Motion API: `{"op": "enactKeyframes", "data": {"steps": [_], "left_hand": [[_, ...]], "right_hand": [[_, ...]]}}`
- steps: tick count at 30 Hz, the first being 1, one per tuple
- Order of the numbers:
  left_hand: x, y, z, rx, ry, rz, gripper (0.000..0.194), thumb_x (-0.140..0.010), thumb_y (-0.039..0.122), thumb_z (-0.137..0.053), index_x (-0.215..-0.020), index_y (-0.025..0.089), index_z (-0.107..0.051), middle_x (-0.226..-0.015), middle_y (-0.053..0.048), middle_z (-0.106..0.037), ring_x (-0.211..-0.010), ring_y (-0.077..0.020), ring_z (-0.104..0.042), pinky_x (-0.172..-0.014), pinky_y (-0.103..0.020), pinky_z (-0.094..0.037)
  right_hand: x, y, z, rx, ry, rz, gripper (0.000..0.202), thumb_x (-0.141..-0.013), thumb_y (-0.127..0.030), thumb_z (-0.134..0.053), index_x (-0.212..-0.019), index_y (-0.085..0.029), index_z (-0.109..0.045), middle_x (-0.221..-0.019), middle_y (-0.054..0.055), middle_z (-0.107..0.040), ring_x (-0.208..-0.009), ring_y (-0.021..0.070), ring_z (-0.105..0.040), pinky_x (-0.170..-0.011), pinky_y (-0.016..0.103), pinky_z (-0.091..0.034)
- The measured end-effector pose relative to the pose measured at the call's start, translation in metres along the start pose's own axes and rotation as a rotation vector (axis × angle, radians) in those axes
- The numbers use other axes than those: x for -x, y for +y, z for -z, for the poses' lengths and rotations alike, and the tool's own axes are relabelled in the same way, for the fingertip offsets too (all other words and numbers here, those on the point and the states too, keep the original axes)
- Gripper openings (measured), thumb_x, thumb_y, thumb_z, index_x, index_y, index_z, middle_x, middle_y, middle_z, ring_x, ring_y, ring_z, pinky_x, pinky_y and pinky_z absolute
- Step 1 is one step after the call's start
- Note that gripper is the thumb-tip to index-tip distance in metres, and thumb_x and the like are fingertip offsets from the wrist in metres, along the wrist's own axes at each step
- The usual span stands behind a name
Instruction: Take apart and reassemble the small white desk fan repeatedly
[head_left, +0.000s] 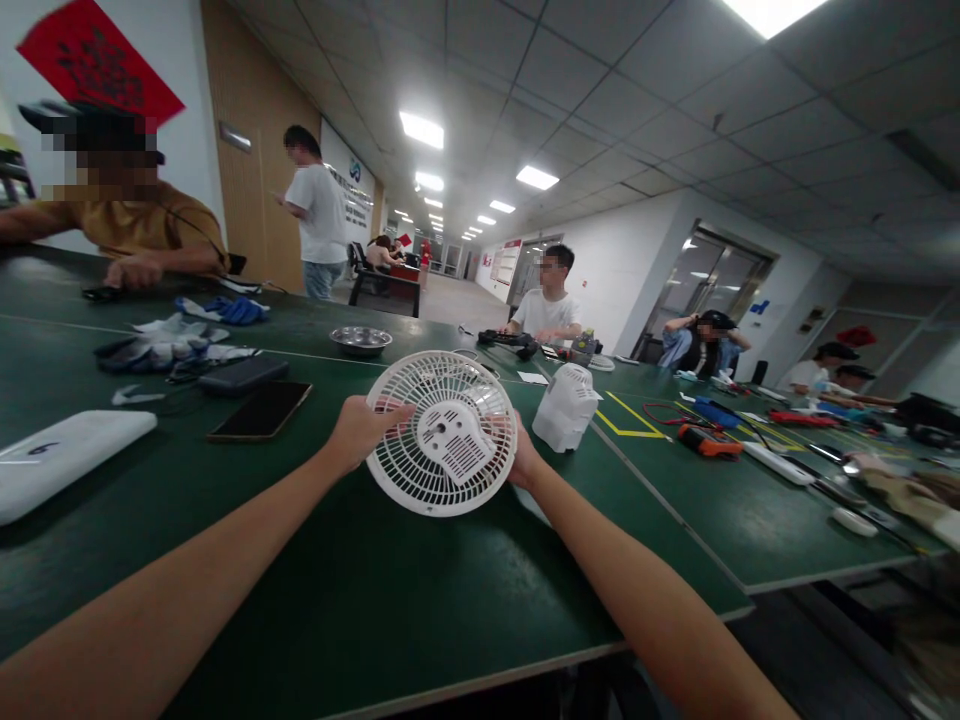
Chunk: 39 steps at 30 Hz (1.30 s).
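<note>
A round white fan grille (465,460) is held up above the green table, tilted so its slotted centre plate faces me. My left hand (366,430) is closed on its left rim, with the thumb lying over the front bars. Behind the right rim, my right hand (526,455) grips the grille, and most of its fingers are hidden by the bars. Just right of that hand stands a white plastic housing (567,408) with vents on top, not touched by either hand.
On the green table (360,620) lie a phone (260,411), a white case (75,455), gloves (169,345) and a metal bowl (361,340). Rightward are an orange multimeter (709,441) and a white power strip (778,463). Several other people are around the table.
</note>
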<state>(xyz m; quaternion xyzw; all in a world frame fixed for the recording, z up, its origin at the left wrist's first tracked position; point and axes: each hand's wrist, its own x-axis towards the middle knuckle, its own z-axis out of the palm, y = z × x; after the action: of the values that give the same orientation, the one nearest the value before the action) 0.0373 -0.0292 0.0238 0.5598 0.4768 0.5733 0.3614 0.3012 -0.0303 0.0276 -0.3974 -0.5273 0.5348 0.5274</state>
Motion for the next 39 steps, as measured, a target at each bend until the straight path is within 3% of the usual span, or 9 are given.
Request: {"op": "enactKeyframes", "data": {"steps": [2,6,12,15,18,20,24,29,39], "left_hand": [[0.001,0.0,0.0,-0.007,-0.011,0.002,0.034,-0.065,0.037,-0.08,-0.082,0.009,-0.073,-0.071,-0.009,-0.074,-0.063,-0.0225,-0.07,-0.059,-0.035,-0.058],[-0.001,-0.001,0.001,-0.011,-0.005,0.05,0.035,-0.063,0.038,-0.081,-0.082,0.01,-0.073,-0.072,-0.01,-0.074,-0.064,-0.024,-0.07,-0.059,-0.036,-0.058],[-0.005,-0.003,0.011,-0.06,0.085,0.159,0.032,-0.06,0.037,-0.083,-0.077,0.011,-0.073,-0.069,-0.01,-0.074,-0.064,-0.0258,-0.07,-0.057,-0.035,-0.056],[-0.006,-0.003,0.019,-0.062,0.087,0.192,0.032,-0.061,0.037,-0.083,-0.077,0.011,-0.072,-0.071,-0.011,-0.074,-0.065,-0.0257,-0.07,-0.058,-0.035,-0.056],[-0.009,-0.006,0.025,-0.053,0.075,0.214,0.034,-0.062,0.037,-0.082,-0.081,0.011,-0.072,-0.074,-0.011,-0.075,-0.067,-0.0252,-0.071,-0.061,-0.035,-0.057],[-0.011,-0.01,0.028,-0.059,0.055,0.222,0.035,-0.063,0.038,-0.082,-0.082,0.011,-0.072,-0.076,-0.011,-0.075,-0.068,-0.025,-0.071,-0.063,-0.035,-0.057],[-0.018,-0.023,0.033,-0.05,0.007,0.257,0.04,-0.062,0.042,-0.082,-0.085,0.011,-0.072,-0.079,-0.012,-0.075,-0.07,-0.0254,-0.072,-0.065,-0.036,-0.058],[-0.024,-0.03,0.037,-0.04,-0.025,0.308,0.043,-0.061,0.046,-0.081,-0.086,0.012,-0.072,-0.08,-0.013,-0.076,-0.072,-0.0277,-0.072,-0.064,-0.037,-0.057],[-0.018,-0.024,0.038,-0.071,-0.048,0.287,0.043,-0.065,0.049,-0.079,-0.087,0.013,-0.071,-0.08,-0.012,-0.076,-0.073,-0.0264,-0.072,-0.067,-0.036,-0.058]], "right_hand": [[-0.005,-0.004,0.019,0.331,0.198,0.139,0.067,-0.073,-0.039,-0.068,-0.131,-0.029,-0.036,-0.104,0.003,-0.063,-0.094,0.0244,-0.063,-0.091,0.046,-0.049],[-0.01,-0.011,0.053,0.931,0.359,0.322,0.073,-0.065,-0.037,-0.074,-0.132,-0.028,-0.045,-0.111,0.008,-0.056,-0.105,0.0293,-0.056,-0.101,0.05,-0.038],[-0.015,-0.005,0.065,1.188,0.385,0.244,0.07,-0.065,-0.027,-0.073,-0.131,-0.027,-0.049,-0.112,0.011,-0.05,-0.103,0.0293,-0.056,-0.097,0.045,-0.04],[-0.017,-0.011,0.065,1.313,0.412,0.319,0.055,-0.07,-0.025,-0.068,-0.123,-0.022,-0.056,-0.115,0.013,-0.048,-0.108,0.0299,-0.051,-0.099,0.043,-0.038],[-0.016,-0.026,0.071,1.32,0.52,0.5,0.043,-0.075,-0.028,-0.061,-0.117,-0.019,-0.058,-0.121,0.014,-0.045,-0.115,0.029,-0.045,-0.104,0.042,-0.034],[-0.016,-0.036,0.08,1.296,0.702,0.575,0.048,-0.075,-0.03,-0.06,-0.121,-0.019,-0.055,-0.128,0.014,-0.042,-0.121,0.0301,-0.041,-0.106,0.044,-0.031],[-0.02,-0.037,0.108,1.19,1.005,0.455,0.068,-0.07,-0.033,-0.063,-0.133,-0.02,-0.042,-0.132,0.016,-0.043,-0.125,0.0336,-0.041,-0.104,0.046,-0.032],[-0.03,-0.015,0.136,0.969,0.838,0.15,0.089,-0.064,-0.048,-0.07,-0.137,-0.019,-0.028,-0.121,0.014,-0.059,-0.108,0.0313,-0.059,-0.092,0.04,-0.045],[-0.038,-0.004,0.147,0.995,0.859,0.052,0.094,-0.054,-0.051,-0.077,-0.131,-0.02,-0.033,-0.12,0.017,-0.062,-0.111,0.0368,-0.06,-0.091,0.045,-0.046]]}}
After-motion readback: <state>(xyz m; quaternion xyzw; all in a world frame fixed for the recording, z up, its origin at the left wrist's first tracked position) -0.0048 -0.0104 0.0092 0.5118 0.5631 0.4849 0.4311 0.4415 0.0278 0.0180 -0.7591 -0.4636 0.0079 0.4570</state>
